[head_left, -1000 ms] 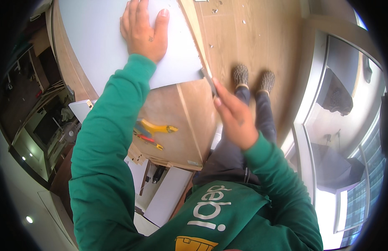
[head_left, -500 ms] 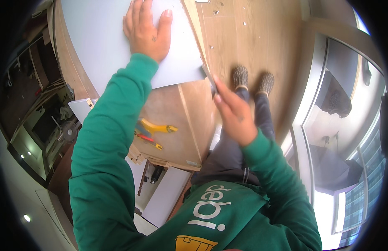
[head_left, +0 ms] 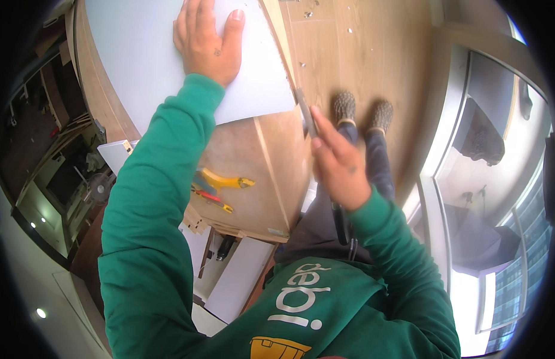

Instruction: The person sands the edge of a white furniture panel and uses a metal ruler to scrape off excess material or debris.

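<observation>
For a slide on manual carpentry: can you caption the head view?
Left hand pressed flat on a pale grey panel while the right hand holds a flat file beside its edge.

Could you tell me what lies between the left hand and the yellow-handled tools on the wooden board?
In the head view, the pale panel's near edge, a bare strip of wooden board, and the person's own green sleeve lie between the left hand and the yellow tools.

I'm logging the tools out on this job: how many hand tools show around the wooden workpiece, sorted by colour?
Grey metal file with dark handle, held in the right hand against the edge of the pale grey laminate sheet: 1
Yellow-handled tool lying on the wooden board: 1
Red-and-yellow-handled tool lying beside it: 1
Total: 3
</observation>
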### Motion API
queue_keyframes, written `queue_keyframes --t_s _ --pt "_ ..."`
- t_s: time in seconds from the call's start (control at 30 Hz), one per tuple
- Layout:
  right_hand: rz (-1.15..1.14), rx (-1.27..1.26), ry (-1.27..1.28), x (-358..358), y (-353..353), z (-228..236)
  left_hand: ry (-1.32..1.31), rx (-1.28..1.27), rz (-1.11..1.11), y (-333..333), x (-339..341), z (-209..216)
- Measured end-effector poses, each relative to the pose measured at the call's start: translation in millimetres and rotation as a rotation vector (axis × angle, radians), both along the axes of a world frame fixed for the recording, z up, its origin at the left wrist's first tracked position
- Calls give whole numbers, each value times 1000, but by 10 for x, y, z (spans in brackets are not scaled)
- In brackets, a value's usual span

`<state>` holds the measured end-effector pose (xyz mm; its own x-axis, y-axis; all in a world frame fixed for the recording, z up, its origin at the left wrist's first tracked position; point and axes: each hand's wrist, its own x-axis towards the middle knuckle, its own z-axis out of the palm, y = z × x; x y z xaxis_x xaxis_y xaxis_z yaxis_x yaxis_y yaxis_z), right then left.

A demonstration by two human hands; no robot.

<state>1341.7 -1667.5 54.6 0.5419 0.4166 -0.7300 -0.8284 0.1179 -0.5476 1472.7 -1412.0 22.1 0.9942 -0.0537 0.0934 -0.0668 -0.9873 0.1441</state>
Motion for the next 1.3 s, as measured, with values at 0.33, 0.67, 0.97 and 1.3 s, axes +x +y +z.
queue_keyframes --t_s 0.33,0.67,0.97,1.3 --pt "-26 -93 -316 -125 52 -119 8 9 17 -3 5 -15" --pt "-3 -165 -457 -114 43 -185 31 -8 26 -23 6 12" --pt "-35 -152 -496 -3 130 -248 28 7 27 -23 9 4" --pt "-29 -176 -508 -6 95 -246 30 -7 25 -16 8 0"
